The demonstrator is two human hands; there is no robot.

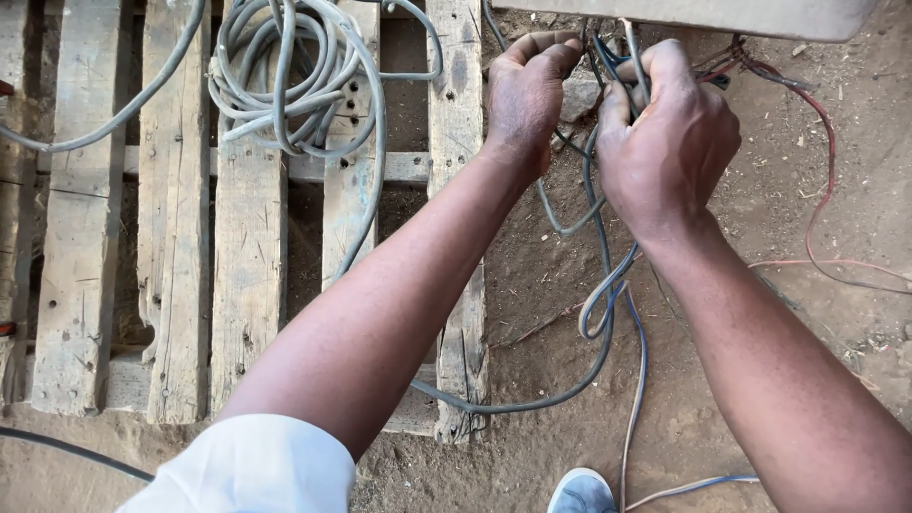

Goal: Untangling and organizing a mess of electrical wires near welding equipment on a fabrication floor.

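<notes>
My left hand [525, 93] and my right hand [665, 133] are raised side by side over dirt ground, both working at a bunch of thin wires [617, 66] near the top middle. The right hand is closed around grey and dark wire ends that stick up above its fingers. The left hand's fingers curl in toward the same bunch; what they grip is hidden behind the hand. A grey and blue cable [608, 294] hangs down from the hands in loops to the ground.
A weathered wooden pallet [171, 285] lies at the left with a coil of grey cable [285, 85] on it. A thin red wire [826, 190] trails over the dirt at right. A flat board edge [684, 14] crosses the top. A light blue shoe [581, 492] shows at the bottom.
</notes>
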